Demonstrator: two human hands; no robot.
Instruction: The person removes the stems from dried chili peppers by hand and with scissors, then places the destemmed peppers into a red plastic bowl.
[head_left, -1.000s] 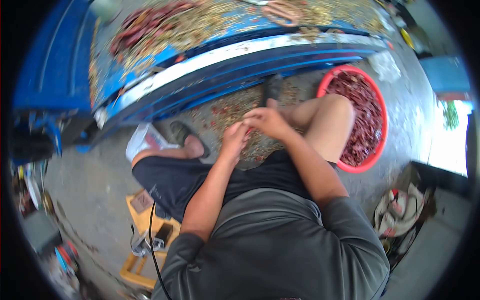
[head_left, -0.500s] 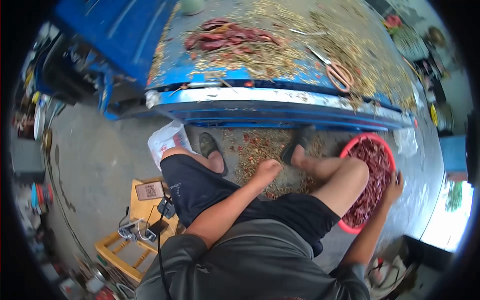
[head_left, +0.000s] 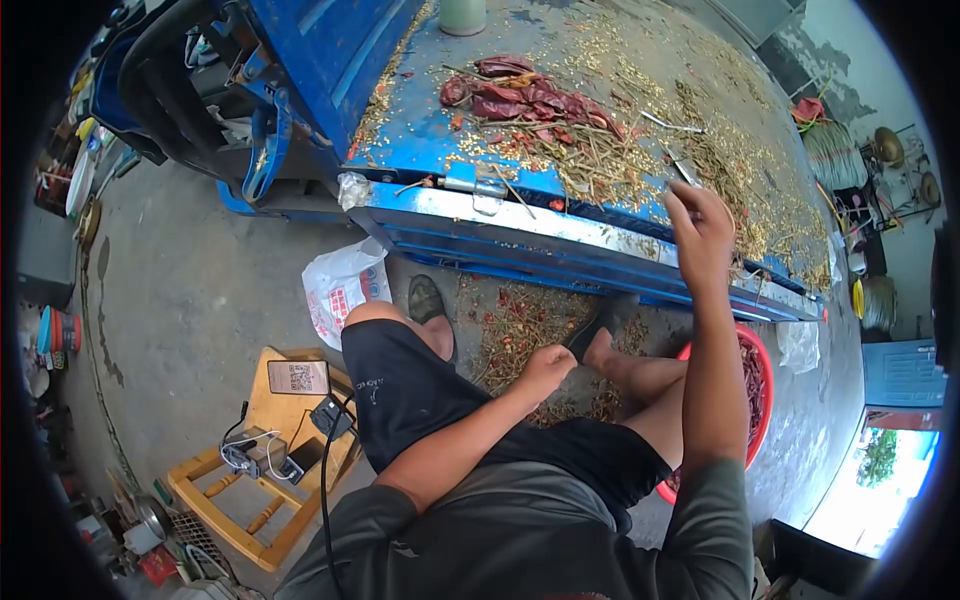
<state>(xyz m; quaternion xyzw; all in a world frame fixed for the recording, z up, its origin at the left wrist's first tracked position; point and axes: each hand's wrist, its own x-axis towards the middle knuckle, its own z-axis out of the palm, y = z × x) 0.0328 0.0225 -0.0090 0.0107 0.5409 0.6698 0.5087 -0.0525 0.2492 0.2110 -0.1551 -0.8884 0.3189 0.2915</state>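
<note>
My right hand (head_left: 703, 238) is at the edge of the blue cargo bed (head_left: 625, 235), its fingers bent over the handles of a pair of scissors. The scissors' metal blades (head_left: 686, 172) show past my fingertips; the handles are mostly covered. My left hand (head_left: 548, 370) rests closed over my lap, thumb on top, and whatever it may hold is hidden. A pile of dried red chilies (head_left: 530, 103) lies on the bed to the left of the scissors. By my right leg stands a red basin (head_left: 766, 400) of dried chilies, partly hidden by my right arm.
Stems and seeds litter the bed and the floor (head_left: 510, 330) between my feet. A thin metal tool (head_left: 672, 123) lies beyond the scissors. A white plastic bag (head_left: 335, 290) is by my left foot. To my left, a wooden stool (head_left: 262, 385) bears a QR-code card (head_left: 298, 377) and cables.
My right hand has left the basin's rim and moved up and forward to the scissors on the bed. My left hand stays closed near my lap. The view has shifted.
</note>
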